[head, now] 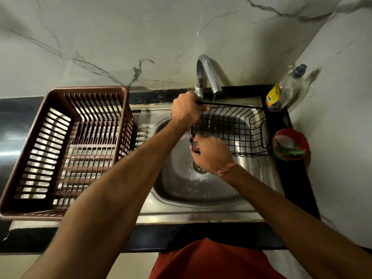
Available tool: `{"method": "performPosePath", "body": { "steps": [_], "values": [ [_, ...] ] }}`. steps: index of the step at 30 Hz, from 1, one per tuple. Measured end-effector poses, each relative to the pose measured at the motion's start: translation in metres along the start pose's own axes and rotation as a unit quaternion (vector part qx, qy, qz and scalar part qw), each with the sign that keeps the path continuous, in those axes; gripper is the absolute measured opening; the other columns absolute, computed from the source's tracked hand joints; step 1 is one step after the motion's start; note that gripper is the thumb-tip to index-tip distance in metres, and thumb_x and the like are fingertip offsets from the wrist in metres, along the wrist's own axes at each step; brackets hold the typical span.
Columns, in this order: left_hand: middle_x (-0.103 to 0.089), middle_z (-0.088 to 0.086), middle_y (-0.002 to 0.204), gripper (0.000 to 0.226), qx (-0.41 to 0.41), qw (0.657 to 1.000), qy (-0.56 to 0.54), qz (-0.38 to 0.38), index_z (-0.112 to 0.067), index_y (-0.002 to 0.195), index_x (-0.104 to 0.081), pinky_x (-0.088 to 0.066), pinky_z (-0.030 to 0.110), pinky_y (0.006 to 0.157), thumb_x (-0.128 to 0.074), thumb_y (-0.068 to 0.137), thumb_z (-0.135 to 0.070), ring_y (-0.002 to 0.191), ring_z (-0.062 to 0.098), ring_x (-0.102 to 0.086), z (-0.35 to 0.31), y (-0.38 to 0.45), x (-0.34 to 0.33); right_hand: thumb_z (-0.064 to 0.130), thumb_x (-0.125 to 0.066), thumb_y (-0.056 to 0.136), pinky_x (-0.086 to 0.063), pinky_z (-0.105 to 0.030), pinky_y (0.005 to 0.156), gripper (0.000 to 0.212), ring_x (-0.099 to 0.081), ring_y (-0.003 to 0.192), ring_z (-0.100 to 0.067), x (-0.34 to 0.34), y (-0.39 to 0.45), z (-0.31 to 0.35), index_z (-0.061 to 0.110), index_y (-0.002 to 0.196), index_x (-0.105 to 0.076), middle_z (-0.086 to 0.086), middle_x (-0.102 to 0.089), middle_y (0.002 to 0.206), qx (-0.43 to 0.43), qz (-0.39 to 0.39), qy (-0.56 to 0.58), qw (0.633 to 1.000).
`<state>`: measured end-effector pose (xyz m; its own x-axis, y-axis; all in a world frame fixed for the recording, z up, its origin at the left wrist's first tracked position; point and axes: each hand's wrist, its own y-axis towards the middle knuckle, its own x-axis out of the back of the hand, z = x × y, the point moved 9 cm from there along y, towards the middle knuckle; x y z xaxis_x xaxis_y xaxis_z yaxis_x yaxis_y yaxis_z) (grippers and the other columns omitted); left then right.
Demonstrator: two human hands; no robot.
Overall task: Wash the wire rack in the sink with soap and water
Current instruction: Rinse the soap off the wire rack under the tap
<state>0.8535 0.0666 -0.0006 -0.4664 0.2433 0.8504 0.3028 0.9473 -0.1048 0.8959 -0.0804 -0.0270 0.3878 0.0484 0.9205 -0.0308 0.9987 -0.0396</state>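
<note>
A black wire rack (239,127) is held tilted over the steel sink (181,190), under the chrome tap (209,75). A thin stream of water falls from the spout onto the rack's far rim. My left hand (186,109) grips the rack's upper rim bar near the tap. My right hand (211,153) is curled round the rack's near left edge, fingers on the wires. A clear soap bottle (281,92) with a yellow label and dark cap lies in the back right corner of the counter.
A brown plastic dish basket (66,150) stands on the drainboard to the left of the basin. A red bowl (290,144) holding a green scrubber and soap sits on the black counter at the right. Marble walls close off the back and right.
</note>
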Motion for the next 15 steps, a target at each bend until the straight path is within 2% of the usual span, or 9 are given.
{"method": "performPosePath", "body": {
  "steps": [2,3,5,6,9,11,13,15],
  "values": [
    [-0.078,-0.001,0.104,0.034,-0.052,0.995,0.081,0.014,-0.025,0.117,-0.078,-0.063,0.038,0.081,-0.068,0.1,-0.053,0.09,0.021,-0.074,-0.023,0.001,0.001,0.039,-0.056,0.099,-0.06,-0.042,0.074,0.02,-0.072,0.074,-0.02,0.01,-0.004,-0.014,0.022,0.108,-0.062,0.004,-0.074,0.084,-0.017,-0.025,0.119,0.992],
    [-0.078,0.004,0.107,0.037,-0.069,0.992,0.102,0.018,-0.022,0.119,-0.076,-0.061,0.04,0.084,-0.06,0.104,-0.053,0.095,0.027,-0.074,-0.033,0.001,0.001,0.032,-0.057,0.101,-0.061,-0.043,0.076,0.018,-0.074,0.076,-0.019,0.014,-0.007,-0.02,0.02,0.113,-0.064,0.004,-0.076,0.091,-0.033,-0.022,0.23,0.972],
    [-0.076,0.01,0.109,0.047,-0.092,0.986,0.139,0.017,-0.018,0.115,-0.074,-0.053,0.041,0.079,-0.042,0.111,-0.053,0.099,0.035,-0.072,-0.049,-0.003,-0.004,0.014,-0.056,0.105,-0.063,-0.044,0.082,0.023,-0.077,0.085,-0.023,0.02,-0.012,-0.039,0.013,0.127,-0.064,-0.003,-0.078,0.111,-0.078,-0.005,0.459,0.885],
    [-0.075,0.011,0.109,0.052,-0.102,0.981,0.164,0.01,-0.018,0.114,-0.073,-0.047,0.04,0.076,-0.036,0.112,-0.054,0.099,0.036,-0.071,-0.054,-0.005,-0.008,0.007,-0.054,0.106,-0.062,-0.042,0.083,0.025,-0.077,0.088,-0.026,0.025,-0.014,-0.048,0.01,0.129,-0.063,-0.007,-0.076,0.117,-0.089,0.004,0.534,0.841],
    [-0.073,0.012,0.106,0.063,-0.126,0.958,0.256,-0.001,-0.018,0.111,-0.076,-0.038,0.038,0.073,-0.026,0.112,-0.056,0.089,0.029,-0.062,-0.067,-0.004,-0.018,-0.001,-0.05,0.103,-0.057,-0.029,0.086,0.03,-0.069,0.103,-0.025,0.031,-0.02,-0.065,0.007,0.128,-0.065,-0.016,-0.073,0.124,-0.075,0.044,0.626,0.775],
    [-0.07,0.013,0.109,0.066,-0.143,0.941,0.306,-0.006,-0.017,0.111,-0.076,-0.04,0.041,0.077,-0.022,0.112,-0.055,0.095,0.026,-0.056,-0.077,-0.003,-0.02,-0.006,-0.051,0.097,-0.052,-0.026,0.093,0.034,-0.067,0.108,-0.022,0.028,-0.022,-0.077,0.01,0.122,-0.068,-0.017,-0.074,0.122,-0.096,0.048,0.668,0.737],
    [-0.067,0.016,0.12,0.065,-0.172,0.93,0.323,-0.028,-0.017,0.117,-0.074,-0.042,0.046,0.094,-0.023,0.111,-0.056,0.111,0.028,-0.056,-0.088,0.0,-0.015,-0.012,-0.051,0.09,-0.049,-0.03,0.1,0.039,-0.069,0.109,-0.024,0.027,-0.022,-0.094,0.011,0.113,-0.073,-0.018,-0.076,0.113,-0.125,0.019,0.675,0.727],
    [-0.068,0.015,0.122,0.064,-0.186,0.941,0.282,-0.016,-0.016,0.115,-0.074,-0.039,0.047,0.109,-0.025,0.11,-0.057,0.118,0.029,-0.059,-0.09,0.005,-0.016,-0.015,-0.048,0.087,-0.046,-0.036,0.104,0.046,-0.072,0.107,-0.025,0.034,-0.022,-0.108,0.013,0.102,-0.079,-0.016,-0.078,0.102,-0.141,-0.001,0.678,0.721]
  ]
}}
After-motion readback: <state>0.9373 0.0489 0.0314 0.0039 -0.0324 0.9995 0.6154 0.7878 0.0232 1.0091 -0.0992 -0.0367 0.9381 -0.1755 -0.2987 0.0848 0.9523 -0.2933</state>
